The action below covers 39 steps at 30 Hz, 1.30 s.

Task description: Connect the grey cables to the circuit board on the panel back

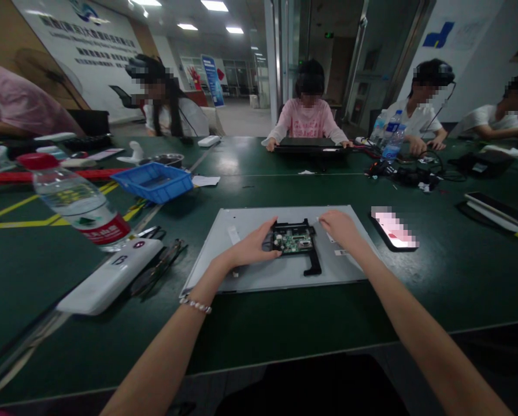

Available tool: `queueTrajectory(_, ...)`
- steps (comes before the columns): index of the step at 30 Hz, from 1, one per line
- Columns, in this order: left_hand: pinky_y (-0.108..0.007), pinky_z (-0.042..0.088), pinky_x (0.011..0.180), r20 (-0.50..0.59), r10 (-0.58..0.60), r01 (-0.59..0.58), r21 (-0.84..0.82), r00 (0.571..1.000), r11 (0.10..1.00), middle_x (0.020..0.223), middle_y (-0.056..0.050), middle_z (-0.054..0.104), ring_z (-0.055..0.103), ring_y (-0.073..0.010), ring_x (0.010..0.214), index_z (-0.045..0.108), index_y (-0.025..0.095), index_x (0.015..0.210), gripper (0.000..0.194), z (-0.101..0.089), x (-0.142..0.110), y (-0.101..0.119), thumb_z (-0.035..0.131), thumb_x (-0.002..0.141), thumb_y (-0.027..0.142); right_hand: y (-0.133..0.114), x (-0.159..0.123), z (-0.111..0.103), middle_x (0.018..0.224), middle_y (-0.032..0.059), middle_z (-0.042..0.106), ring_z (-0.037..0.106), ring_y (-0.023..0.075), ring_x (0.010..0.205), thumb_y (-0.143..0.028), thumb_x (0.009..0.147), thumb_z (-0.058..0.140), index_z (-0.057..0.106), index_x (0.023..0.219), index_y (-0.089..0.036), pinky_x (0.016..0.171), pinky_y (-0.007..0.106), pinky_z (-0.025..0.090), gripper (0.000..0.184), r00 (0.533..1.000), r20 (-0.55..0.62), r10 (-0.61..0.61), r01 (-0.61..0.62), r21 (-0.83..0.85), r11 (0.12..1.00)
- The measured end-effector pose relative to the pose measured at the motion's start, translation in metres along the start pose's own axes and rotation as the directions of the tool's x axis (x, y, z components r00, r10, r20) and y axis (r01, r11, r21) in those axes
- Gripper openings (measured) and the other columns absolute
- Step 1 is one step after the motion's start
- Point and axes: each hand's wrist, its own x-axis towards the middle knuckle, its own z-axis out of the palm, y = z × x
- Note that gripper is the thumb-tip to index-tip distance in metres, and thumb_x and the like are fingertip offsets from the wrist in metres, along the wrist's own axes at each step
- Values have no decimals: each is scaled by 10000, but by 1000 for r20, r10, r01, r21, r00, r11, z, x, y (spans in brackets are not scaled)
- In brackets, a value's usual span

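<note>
A flat light-grey panel [259, 277] lies on the green table in front of me. On it rests a black plastic bracket [314, 264] that carries a green circuit board [292, 241]. My left hand [255, 242] is closed around the bracket's left side, thumb at the near edge and fingers at the far edge. Just beyond the bracket's upper right corner is my right hand [337, 226], its fingertips pinched together; whatever may be between them is too small to make out. A pale strip [233, 236] lies on the panel left of my left hand.
Right of the panel lies a phone [393, 230]. To the left are a white power bank [111, 276], glasses [161, 267], a water bottle [81, 202] and a blue tray [159, 184]. Across the table, a person [310, 118] holds a dark flat panel; other people sit nearby.
</note>
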Motion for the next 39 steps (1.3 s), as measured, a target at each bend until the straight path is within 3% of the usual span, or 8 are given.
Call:
queueTrajectory(4,-489,193,1144,12,18,-19,33,1000,999,1546,-140,132,215,-340,1390,40,182,1492,1003,0,-1,-1,631,737,473,14,0,7,1053,98,678,604,206,994,-242,918,438,676,1030,-162,874,302,430,275,996,-88,29,-15,154,988)
queueTrajectory(9,-479,198,1144,13,35,-36,74,999,997,1555,-146,67,175,-340,1401,9,169,1492,1020,-1,-1,-1,626,742,483,30,1,9,1086,108,669,587,214,1048,-258,910,450,667,1051,-146,939,344,413,283,984,-179,16,22,211,977)
queueTrajectory(16,-487,225,1133,3,48,-48,93,999,994,1541,-150,150,234,-327,1386,35,188,1490,998,2,0,-6,626,752,509,28,3,12,1165,108,642,578,207,1077,-240,883,523,627,1143,-157,943,329,423,292,984,-87,-156,170,184,968)
queueTrajectory(24,-490,243,1128,2,52,-52,100,999,994,1533,-161,173,254,-332,1377,48,175,1490,1005,2,2,-7,632,746,513,24,7,16,1044,89,694,618,205,1010,-203,919,466,682,1021,-172,873,299,445,241,995,-76,-68,72,52,996)
queueTrajectory(31,-498,216,1138,-2,50,-49,84,999,995,1535,-158,163,232,-340,1383,61,173,1489,1011,4,4,-11,645,737,513,18,-1,-1,1036,117,689,610,216,1016,-167,905,443,675,1004,-145,893,313,428,253,991,-102,-85,81,-42,996)
queueTrajectory(35,-486,199,1142,1,38,-37,93,999,995,1549,-151,96,190,-338,1397,22,179,1492,1031,3,2,-9,636,739,526,18,-6,-4,1063,112,686,594,232,1050,-211,863,512,680,1011,-160,933,342,419,230,990,-16,-139,139,-6,990)
queueTrajectory(39,-479,211,1131,-24,34,-30,160,999,987,1562,-117,-46,146,-353,1405,-15,221,1492,1044,-1,-1,1,627,734,542,25,-8,-2,1146,105,659,575,231,1088,-278,856,538,652,1106,-165,969,362,412,298,985,-20,-169,170,75,983)
